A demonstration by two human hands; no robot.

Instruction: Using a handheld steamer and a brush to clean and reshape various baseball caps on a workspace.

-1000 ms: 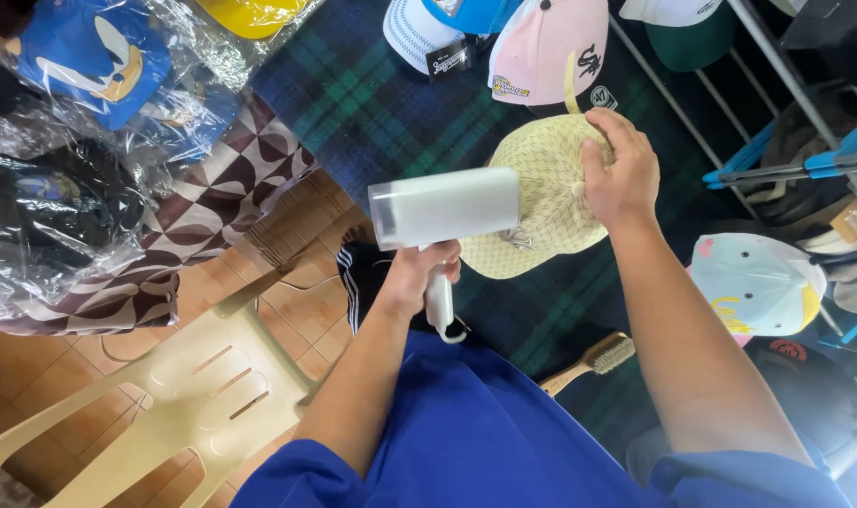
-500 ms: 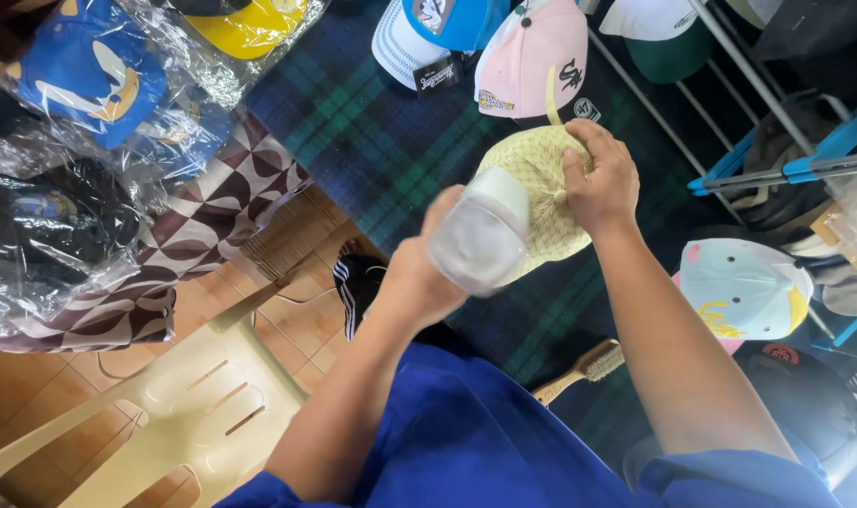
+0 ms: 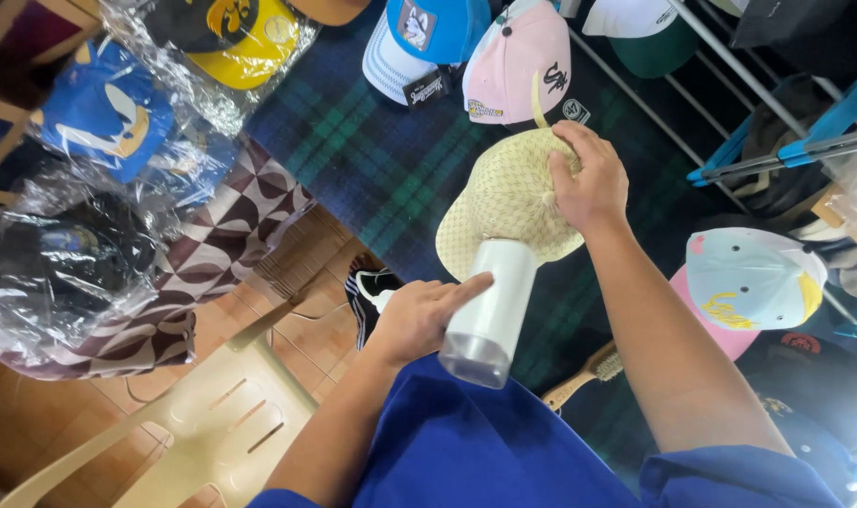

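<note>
Currently the left hand [image 3: 417, 318] is wrapped around a white lint roller [image 3: 489, 310], index finger laid along its barrel; the handle is hidden under the palm. Roller is tilted, its far end touching the lower edge of a cream woven cap [image 3: 508, 199], its clear near end pointing back toward the blue shirt [image 3: 475, 442].

Right hand [image 3: 590, 183] is clamped on the cream cap's crown from the right side, fingers curled over the top, thumb near the top button. Cap is held up above the dark green plaid cloth [image 3: 381, 150], roughly over the cloth's middle.

Around it:
- Pink cap [image 3: 522, 61] at the far edge of the plaid cloth, just beyond the cream cap.
- Blue and white cap [image 3: 419, 38] left of the pink one, touching it.
- Green and white cap [image 3: 659, 33] toward the far right corner.
- Pale blue cap with yellow markings [image 3: 753, 282] at the right edge, lying on something pink.
- Wooden brush [image 3: 588, 372] on the near edge of the cloth, partly hidden by the shirt and the right forearm.
- Yellow and black cap [image 3: 235, 38] and a blue cap [image 3: 109, 108], both in clear plastic wrap, on the patterned brown cloth [image 3: 231, 226] at left.
- Beige plastic chair [image 3: 193, 423] at bottom left, on the tiled floor.
- Black shoe with white stripes [image 3: 370, 287] just beyond the left hand.
</note>
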